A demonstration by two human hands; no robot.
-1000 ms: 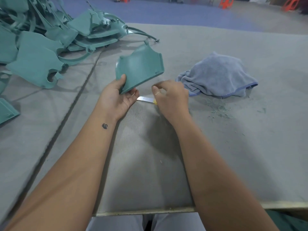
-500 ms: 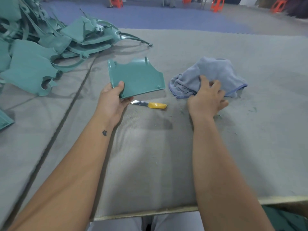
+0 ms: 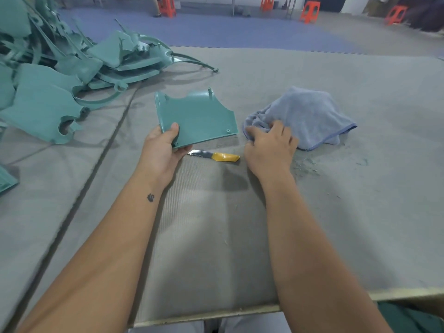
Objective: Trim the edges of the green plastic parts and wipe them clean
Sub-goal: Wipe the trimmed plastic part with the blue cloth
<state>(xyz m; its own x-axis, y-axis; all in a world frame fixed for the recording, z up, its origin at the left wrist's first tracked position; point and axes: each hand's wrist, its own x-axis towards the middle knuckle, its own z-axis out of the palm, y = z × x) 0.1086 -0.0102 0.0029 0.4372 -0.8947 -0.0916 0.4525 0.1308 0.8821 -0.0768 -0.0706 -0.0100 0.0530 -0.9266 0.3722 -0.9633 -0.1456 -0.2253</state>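
Observation:
My left hand (image 3: 165,146) grips the near left corner of a green plastic part (image 3: 199,116), thumb on top, holding it flat just above the grey table mat (image 3: 216,236). My right hand (image 3: 269,146) grasps the near left edge of a blue-grey cloth (image 3: 305,114), fingers curled into its folds. A knife with a yellow handle (image 3: 217,156) lies on the mat between my two hands, blade pointing left.
A big pile of green plastic parts (image 3: 60,75) fills the far left of the table. Green trimmings (image 3: 307,164) are scattered right of my right hand. The table's front edge (image 3: 204,313) runs close to my body. Orange stools (image 3: 310,10) stand on the floor beyond.
My right hand let go of the knife, which now lies on the mat, reached right to the cloth and took hold of its edge. The green part tipped from upright to flat.

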